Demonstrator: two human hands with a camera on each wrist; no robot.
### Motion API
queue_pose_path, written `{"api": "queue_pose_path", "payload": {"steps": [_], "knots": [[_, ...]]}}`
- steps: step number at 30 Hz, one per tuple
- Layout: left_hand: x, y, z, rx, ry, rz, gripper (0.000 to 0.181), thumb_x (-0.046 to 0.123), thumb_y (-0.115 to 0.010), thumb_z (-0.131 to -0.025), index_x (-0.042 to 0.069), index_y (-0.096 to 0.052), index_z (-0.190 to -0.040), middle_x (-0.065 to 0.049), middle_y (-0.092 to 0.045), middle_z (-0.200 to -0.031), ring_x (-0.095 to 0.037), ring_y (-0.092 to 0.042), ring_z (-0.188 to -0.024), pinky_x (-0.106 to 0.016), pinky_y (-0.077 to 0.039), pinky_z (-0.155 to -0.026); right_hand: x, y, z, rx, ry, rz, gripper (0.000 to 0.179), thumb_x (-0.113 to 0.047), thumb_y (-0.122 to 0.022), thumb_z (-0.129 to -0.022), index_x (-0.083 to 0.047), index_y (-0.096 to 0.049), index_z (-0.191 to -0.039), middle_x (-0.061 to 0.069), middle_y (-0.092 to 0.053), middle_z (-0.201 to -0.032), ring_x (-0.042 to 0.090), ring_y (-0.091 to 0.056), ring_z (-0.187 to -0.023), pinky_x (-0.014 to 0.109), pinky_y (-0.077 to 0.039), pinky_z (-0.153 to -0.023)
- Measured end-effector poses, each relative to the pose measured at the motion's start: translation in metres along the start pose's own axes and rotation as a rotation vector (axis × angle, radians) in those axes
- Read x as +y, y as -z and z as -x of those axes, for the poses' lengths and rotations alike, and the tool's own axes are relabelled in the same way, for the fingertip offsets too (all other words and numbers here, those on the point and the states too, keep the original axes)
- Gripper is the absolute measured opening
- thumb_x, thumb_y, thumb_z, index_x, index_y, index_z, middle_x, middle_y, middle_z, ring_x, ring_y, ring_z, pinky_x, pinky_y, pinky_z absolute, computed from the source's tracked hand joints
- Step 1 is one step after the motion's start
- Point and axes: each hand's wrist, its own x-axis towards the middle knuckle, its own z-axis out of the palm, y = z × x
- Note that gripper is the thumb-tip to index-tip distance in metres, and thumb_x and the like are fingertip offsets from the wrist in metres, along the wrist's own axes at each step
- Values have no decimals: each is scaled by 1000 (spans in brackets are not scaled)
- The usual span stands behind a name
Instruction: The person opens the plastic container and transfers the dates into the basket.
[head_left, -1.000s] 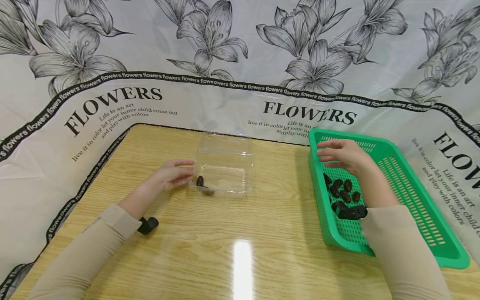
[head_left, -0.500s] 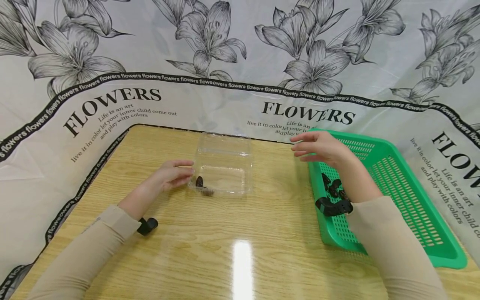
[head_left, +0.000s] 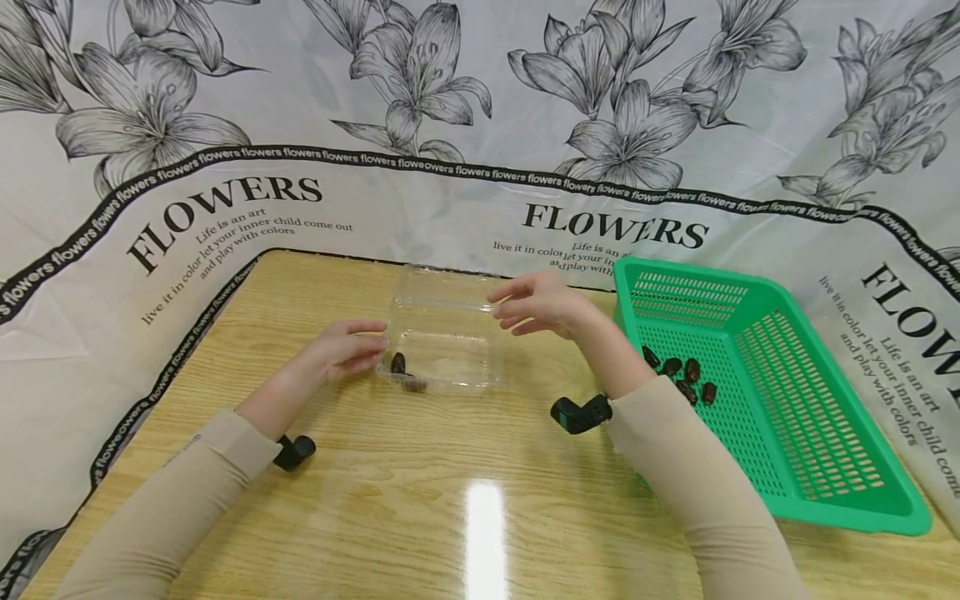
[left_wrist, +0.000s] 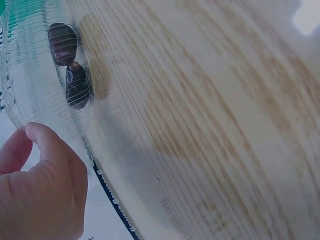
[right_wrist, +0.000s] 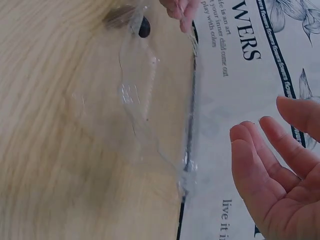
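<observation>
A clear plastic clamshell box [head_left: 450, 346] with its lid raised stands on the table, two dark brown dates [left_wrist: 62, 44] lying in its near left corner. My left hand [head_left: 347, 348] is at the box's left side; the left wrist view shows thumb and forefinger pinching its thin edge. By the box's right side, near the lid hinge, my right hand [head_left: 540, 304] hovers with loosely bent fingers. Nothing sits between those fingers in the right wrist view. Several more dates [head_left: 692, 370] lie in a green plastic basket [head_left: 682, 296] at the right.
The wooden table [head_left: 390, 492] meets a flower-printed white cloth [head_left: 450, 200] behind the box and along the left side. Each wrist wears a black strap [head_left: 581, 414]. The right forearm passes in front of the basket's near left corner.
My right hand has moved left from over the basket, past its rim, to the right side of the clear box. The left hand and the box have stayed where they were.
</observation>
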Motion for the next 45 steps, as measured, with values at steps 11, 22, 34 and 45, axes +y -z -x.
{"api": "queue_pose_path", "payload": {"steps": [11, 22, 34, 45], "knots": [[0, -1, -1, 2, 1, -5, 53, 1, -56, -92, 0, -36, -141, 1, -60, -85, -7, -61, -74, -16, -53, -66, 9, -58, -37, -80, -20, 6, 40, -2, -59, -88, 6, -53, -127, 21, -57, -117, 36, -58, -103, 40, -51, -87], [1, -2, 0, 14, 15, 1, 53, 1, -56, -92, 0, -36, -142, 0, -59, -86, -7, -61, -75, -16, -53, -66, 19, -91, -53, -89, -48, 64, 29, -1, -64, -83, 6, -62, -111, 8, -62, -88, 18, -60, -75, 36, -55, -76], [0, 0, 1, -11, 2, 10, 54, 1, -54, -93, -1, -34, -142, -1, -58, -88, -6, -59, -73, -15, -52, -68, 24, -114, -62, -103, 11, 222, 22, -2, -67, -82, 5, -69, -103, 3, -65, -83, 9, -49, -62, 18, -41, -53], [-1, -1, 1, -8, -9, 11, 54, 1, -55, -92, -1, -34, -142, 0, -58, -87, -7, -59, -75, -16, -52, -67, 19, -121, -62, -90, -13, 356, 19, -7, -66, -85, 2, -71, -101, 9, -68, -99, 9, -50, -70, 18, -43, -60]]}}
